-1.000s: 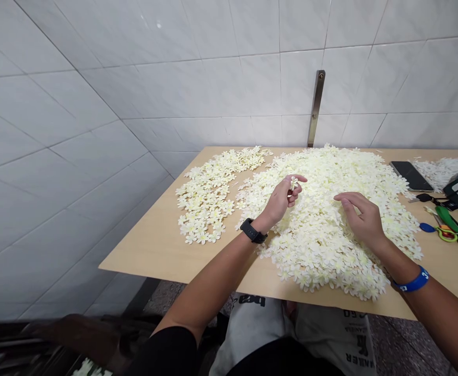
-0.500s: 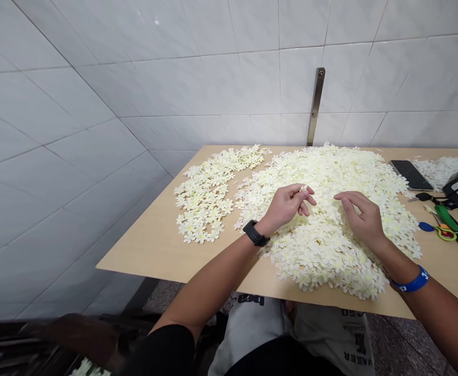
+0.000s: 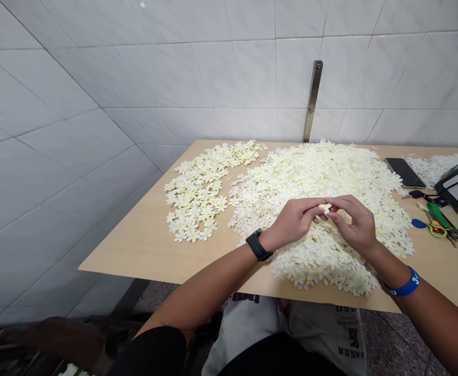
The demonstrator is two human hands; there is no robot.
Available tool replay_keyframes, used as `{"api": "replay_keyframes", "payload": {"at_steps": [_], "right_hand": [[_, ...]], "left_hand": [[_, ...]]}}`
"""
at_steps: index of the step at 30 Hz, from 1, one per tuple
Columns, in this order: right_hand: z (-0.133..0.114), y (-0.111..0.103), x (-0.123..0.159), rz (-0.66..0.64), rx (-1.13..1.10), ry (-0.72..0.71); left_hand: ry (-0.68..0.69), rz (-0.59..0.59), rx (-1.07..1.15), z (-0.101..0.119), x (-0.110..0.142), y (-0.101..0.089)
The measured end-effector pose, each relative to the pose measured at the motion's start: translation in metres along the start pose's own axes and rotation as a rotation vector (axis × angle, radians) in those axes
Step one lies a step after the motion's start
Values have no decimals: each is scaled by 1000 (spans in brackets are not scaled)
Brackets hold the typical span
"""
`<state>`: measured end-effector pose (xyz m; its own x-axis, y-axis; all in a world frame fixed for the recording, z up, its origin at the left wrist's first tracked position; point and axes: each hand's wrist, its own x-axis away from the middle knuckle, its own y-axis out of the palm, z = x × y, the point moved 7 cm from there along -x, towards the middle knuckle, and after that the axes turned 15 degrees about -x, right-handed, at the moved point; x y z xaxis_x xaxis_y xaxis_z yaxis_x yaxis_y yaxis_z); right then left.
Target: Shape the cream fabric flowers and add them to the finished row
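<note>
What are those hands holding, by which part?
A small white flower, pinched by the left hand, with fingertips of the right hand right at it. Which part is gripped is too small to tell.

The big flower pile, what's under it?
The table shows past the near edge of the pile, which lies on it. Anything right beneath is covered, so I can't see that.

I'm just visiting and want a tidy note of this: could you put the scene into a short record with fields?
Left hand: pinches a small pale flower
Right hand: fingertips close by the flower; whether they grip it is unclear
Beneath the hands: large heap of pale flowers
Left of heap: smaller spread of flowers
Right of heap: dark phone
Surface: tan tabletop
Wrists: black watch left, blue band right
</note>
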<state>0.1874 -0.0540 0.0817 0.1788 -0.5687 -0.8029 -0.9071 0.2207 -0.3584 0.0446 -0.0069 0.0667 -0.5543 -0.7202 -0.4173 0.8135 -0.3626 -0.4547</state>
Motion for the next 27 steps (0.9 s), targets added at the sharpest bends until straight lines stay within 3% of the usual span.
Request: {"api": "replay_keyframes", "payload": {"at_steps": [5, 11, 15, 19, 24, 27], "right_hand": [[7, 1, 0, 3, -50, 113], [11, 9, 5, -77, -98, 212], [13, 20, 6, -176, -263, 396], [14, 25, 4, -239, -435, 527], [28, 20, 4, -149, -545, 623], [35, 18, 6, -114, -552, 651]], "left_hand": [[52, 197, -265, -1, 1, -16], [299, 136, -683, 14, 3, -10], [476, 90, -892, 26, 5, -2], [568, 82, -954, 31, 6, -2], [465, 143, -888, 23, 2, -12], [509, 118, -756, 24, 3, -8]]}}
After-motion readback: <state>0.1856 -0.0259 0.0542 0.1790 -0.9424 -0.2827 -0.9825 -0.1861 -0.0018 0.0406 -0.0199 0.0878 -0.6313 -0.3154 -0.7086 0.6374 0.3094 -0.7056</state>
